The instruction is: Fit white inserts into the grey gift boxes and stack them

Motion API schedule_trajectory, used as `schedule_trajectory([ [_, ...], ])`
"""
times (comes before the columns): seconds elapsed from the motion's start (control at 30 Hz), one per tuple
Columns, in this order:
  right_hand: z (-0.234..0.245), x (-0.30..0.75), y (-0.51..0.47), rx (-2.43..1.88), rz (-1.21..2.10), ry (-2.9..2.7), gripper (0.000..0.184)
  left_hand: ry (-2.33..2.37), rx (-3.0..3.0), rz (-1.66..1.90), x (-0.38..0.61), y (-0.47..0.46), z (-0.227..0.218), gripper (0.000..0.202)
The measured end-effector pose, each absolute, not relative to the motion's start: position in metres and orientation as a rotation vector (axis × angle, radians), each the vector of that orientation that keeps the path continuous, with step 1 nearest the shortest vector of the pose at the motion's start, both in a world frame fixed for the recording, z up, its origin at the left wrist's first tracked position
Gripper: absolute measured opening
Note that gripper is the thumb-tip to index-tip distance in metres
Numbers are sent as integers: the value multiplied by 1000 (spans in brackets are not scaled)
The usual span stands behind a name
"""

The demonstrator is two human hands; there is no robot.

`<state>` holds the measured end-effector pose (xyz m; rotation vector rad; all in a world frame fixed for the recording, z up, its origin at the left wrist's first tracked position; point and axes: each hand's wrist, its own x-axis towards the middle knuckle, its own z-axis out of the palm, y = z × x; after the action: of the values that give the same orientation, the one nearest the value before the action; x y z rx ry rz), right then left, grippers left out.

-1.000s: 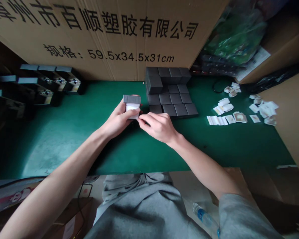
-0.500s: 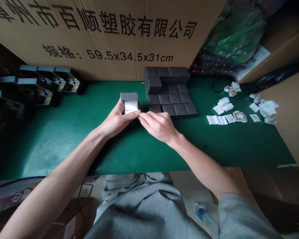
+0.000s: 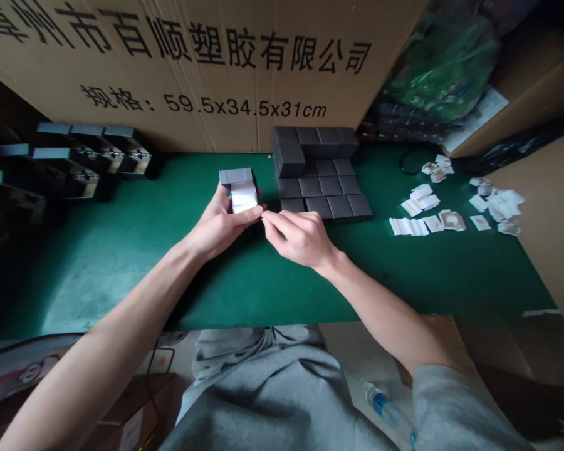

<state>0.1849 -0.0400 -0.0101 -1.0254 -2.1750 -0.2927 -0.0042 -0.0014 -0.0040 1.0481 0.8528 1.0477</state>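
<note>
A small dark box (image 3: pixel 236 177) with its lid raised is held in my left hand (image 3: pixel 219 227), whose fingers wrap round it from the left and below. White lining (image 3: pixel 244 196) shows inside, and my left thumb lies along its front edge. My right hand (image 3: pixel 301 237) is closed in a pinch at the box's lower right corner, beside the left thumb tip. Whatever lies between the right fingertips is too small to make out. Just beyond, on the right, stand stacked closed dark boxes (image 3: pixel 329 186).
Several opened dark boxes (image 3: pixel 85 175) stand at the left. White paper pieces and small packets (image 3: pixel 420 199) lie scattered on the right of the green table (image 3: pixel 272 294). A large cardboard carton (image 3: pixel 207 81) forms the back wall. Below, a plastic bottle (image 3: pixel 388 410) lies on the floor.
The opened box has tilted and shifted slightly left and up in my left hand. My right hand stays pinched near its corner, almost unmoved.
</note>
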Motion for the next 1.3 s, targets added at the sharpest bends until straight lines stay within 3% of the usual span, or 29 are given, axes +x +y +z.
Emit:
schedule_trajectory([
  [0.27, -12, 185, -39, -1017, -267, -2125, 27, 860, 1071, 1083, -5, 0, -3, 54],
  [0.77, -13, 184, -41, -1052, -112, -2157, 27, 932, 1034, 1088, -3, 2, -3, 32],
  [1.3, -13, 184, -41, -1026, -141, -2216, 30, 934, 1001, 1107, -2, 3, -5, 41],
])
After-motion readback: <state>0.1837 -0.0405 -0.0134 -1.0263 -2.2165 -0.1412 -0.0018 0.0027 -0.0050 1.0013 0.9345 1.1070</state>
